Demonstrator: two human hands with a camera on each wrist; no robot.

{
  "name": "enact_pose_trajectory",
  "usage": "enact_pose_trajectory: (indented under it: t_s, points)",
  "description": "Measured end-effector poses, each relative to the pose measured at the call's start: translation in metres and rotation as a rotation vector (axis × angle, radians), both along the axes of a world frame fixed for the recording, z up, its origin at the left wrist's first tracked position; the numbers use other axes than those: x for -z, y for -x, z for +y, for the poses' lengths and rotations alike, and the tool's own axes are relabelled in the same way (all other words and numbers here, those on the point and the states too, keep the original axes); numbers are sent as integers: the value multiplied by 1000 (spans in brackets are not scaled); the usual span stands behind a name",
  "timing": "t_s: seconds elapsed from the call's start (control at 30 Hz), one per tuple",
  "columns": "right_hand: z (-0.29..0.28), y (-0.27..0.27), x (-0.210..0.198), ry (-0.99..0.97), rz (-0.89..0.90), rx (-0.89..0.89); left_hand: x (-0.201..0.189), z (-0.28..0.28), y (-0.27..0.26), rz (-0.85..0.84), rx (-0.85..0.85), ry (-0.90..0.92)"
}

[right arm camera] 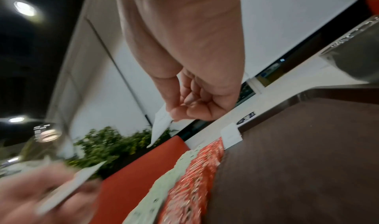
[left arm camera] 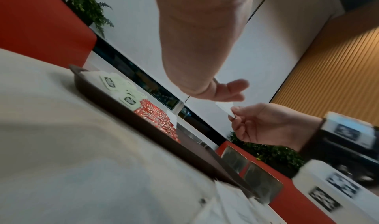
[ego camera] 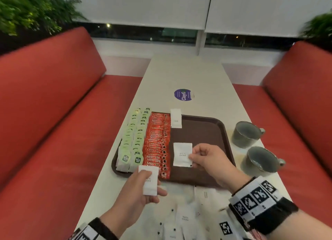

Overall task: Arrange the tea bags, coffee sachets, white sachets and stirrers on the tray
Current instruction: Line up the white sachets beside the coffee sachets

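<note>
A brown tray [ego camera: 203, 132] lies on the white table. Two rows of green tea bags [ego camera: 133, 141] fill its left side, and a row of red coffee sachets [ego camera: 158, 143] lies beside them. One white sachet [ego camera: 176, 118] rests at the tray's far edge. My right hand [ego camera: 206, 159] pinches another white sachet [ego camera: 182, 154] by its right edge above the tray; the same sachet [right arm camera: 162, 125] hangs from my fingertips in the right wrist view. My left hand [ego camera: 136, 191] holds a small stack of white sachets [ego camera: 149, 180] at the tray's near edge.
Several loose white sachets [ego camera: 181, 220] are strewn on the table in front of me. Two grey mugs [ego camera: 246, 134] [ego camera: 262, 162] stand right of the tray. A round purple sticker [ego camera: 182, 94] sits farther up the table. Red bench seats [ego camera: 53, 114] flank both sides.
</note>
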State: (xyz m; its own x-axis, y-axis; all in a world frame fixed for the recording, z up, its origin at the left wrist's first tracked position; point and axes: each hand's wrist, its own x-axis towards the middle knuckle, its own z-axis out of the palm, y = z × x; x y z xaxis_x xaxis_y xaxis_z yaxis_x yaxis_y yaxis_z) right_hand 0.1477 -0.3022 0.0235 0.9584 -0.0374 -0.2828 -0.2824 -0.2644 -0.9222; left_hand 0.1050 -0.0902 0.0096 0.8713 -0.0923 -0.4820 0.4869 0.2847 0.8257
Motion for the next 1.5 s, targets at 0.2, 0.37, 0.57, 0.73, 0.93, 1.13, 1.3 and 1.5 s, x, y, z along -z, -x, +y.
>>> enact_pose_trajectory:
  t_s: [0.2,0.37,0.57,0.73,0.93,1.13,1.3,1.5]
  points:
    - [-9,-113,26,172,75,162,16,26,-38,35,-61,-78]
    - [1,-178,55,254,217,167,20,31,-52,-26,-31,-201]
    - [2,-214,64,287,259,112,22,34,-62,3,-22,-240]
    - [5,-220,66,305,293,115,31,34,-64,16,-38,-186]
    - [9,-223,68,423,290,85,29,24,-66,-56,20,-165]
    - [21,-185,40,529,-37,106,16,14,-73,-89,9,-146]
    - [29,-109,-4,308,-80,-174,5,1,-78,-119,12,-159]
    - [28,-41,-13,175,-73,-302,-7,-23,-71,-183,55,-177]
